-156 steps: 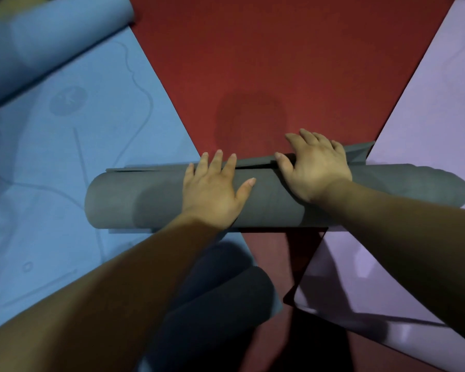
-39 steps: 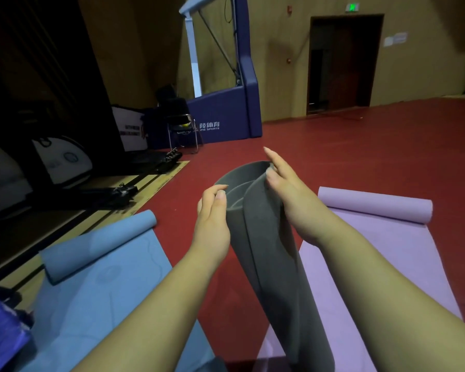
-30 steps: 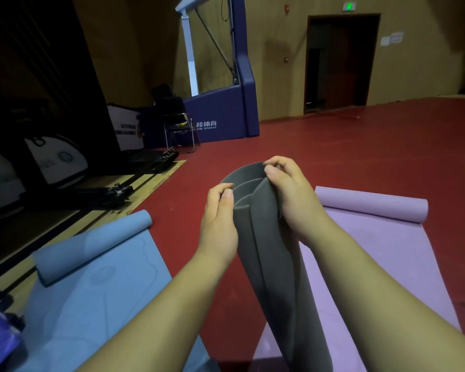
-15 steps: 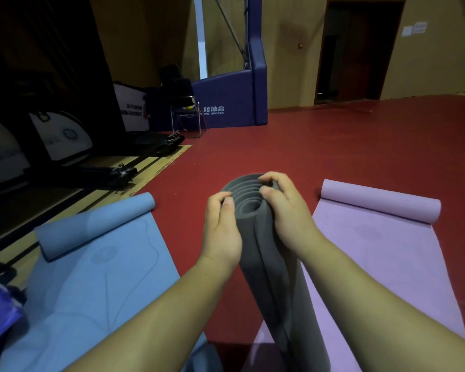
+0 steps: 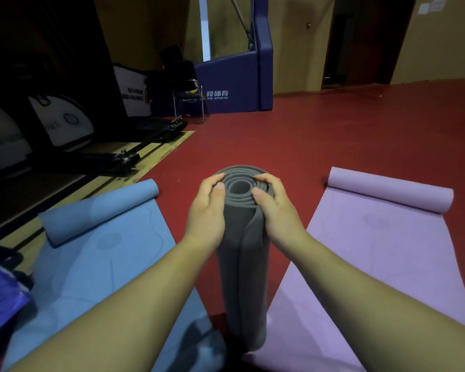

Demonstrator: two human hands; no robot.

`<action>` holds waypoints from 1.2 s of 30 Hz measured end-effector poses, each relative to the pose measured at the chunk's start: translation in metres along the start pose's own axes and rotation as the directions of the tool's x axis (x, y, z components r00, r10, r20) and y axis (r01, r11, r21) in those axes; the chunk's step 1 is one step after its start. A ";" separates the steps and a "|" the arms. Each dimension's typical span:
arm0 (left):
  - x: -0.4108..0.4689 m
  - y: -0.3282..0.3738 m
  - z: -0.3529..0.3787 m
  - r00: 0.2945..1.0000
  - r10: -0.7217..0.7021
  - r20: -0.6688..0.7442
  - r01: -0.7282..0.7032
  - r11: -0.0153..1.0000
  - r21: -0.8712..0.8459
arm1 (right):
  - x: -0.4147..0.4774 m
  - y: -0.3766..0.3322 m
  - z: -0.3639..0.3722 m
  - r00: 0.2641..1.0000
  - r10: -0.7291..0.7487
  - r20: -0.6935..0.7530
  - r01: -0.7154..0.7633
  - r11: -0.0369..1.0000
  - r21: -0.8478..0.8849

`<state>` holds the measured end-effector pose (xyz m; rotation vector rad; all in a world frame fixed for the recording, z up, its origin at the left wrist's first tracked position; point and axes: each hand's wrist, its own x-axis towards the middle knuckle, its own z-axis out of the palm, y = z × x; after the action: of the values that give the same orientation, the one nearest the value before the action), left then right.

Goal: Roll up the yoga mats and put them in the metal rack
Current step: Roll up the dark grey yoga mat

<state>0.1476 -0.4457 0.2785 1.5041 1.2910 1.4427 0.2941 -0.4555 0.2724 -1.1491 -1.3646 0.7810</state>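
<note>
The rolled grey yoga mat (image 5: 240,277) stands upright on the red floor in front of me, its spiral top end facing up. My left hand (image 5: 206,210) clasps its upper left side and my right hand (image 5: 275,210) its upper right side, thumbs on the top rim. A blue yoga mat (image 5: 91,264) lies mostly flat on the left with its far end curled. On the right a purple yoga mat (image 5: 373,259) is spread flat, its far end curled too. No metal rack is in view.
A blue padded hoop base (image 5: 231,87) and a folding chair (image 5: 185,95) stand at the back. Dark equipment and bags (image 5: 59,122) line the left wall. A purple-blue object (image 5: 0,296) sits at the left edge. A doorway (image 5: 365,41) is far right.
The grey mat went from lying on the floor to standing upright. Over the last second its loose top end has tightened into a neat spiral between my hands.
</note>
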 end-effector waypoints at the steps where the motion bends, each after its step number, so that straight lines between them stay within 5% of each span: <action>1: 0.000 0.000 -0.006 1.000 -0.006 0.009 0.006 1.000 -0.008 | 0.000 0.000 0.005 1.000 -0.002 0.015 0.002 1.000 -0.024; 5: -0.003 -0.003 -0.028 0.998 -0.053 0.039 0.055 0.997 -0.058 | -0.001 -0.006 0.020 0.997 -0.080 0.006 0.080 0.977 -0.196; 9: -0.014 -0.006 -0.047 0.987 -0.097 0.129 0.111 0.988 -0.108 | -0.009 -0.019 0.023 0.901 -0.415 0.125 0.423 0.784 -0.455; 15: -0.016 -0.009 -0.079 0.961 -0.176 0.213 0.209 0.967 -0.144 | -0.014 -0.054 0.019 0.795 -0.172 0.581 0.552 0.601 -0.578; 22: -0.018 -0.004 -0.086 0.920 -0.284 0.271 0.353 0.900 -0.256 | -0.009 -0.063 0.025 0.790 -0.203 0.578 0.599 0.453 -0.660; 26: -0.021 -0.005 -0.099 0.883 -0.357 0.306 0.449 0.831 -0.328 | -0.011 -0.065 0.039 0.764 -0.253 0.593 0.632 0.481 -0.608; 30: -0.022 -0.004 -0.099 0.906 -0.268 0.328 0.381 0.854 -0.355 | -0.015 -0.056 0.036 0.733 -0.371 0.570 0.674 0.514 -0.531; 36: -0.007 0.002 -0.099 0.919 -0.148 0.366 0.308 0.849 -0.430 | -0.012 -0.075 0.038 0.640 -0.515 0.570 0.752 0.269 -0.602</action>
<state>0.0522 -0.4682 0.2935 1.1394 0.8021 1.1848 0.2414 -0.4833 0.3327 -0.9642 -2.3478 -0.4373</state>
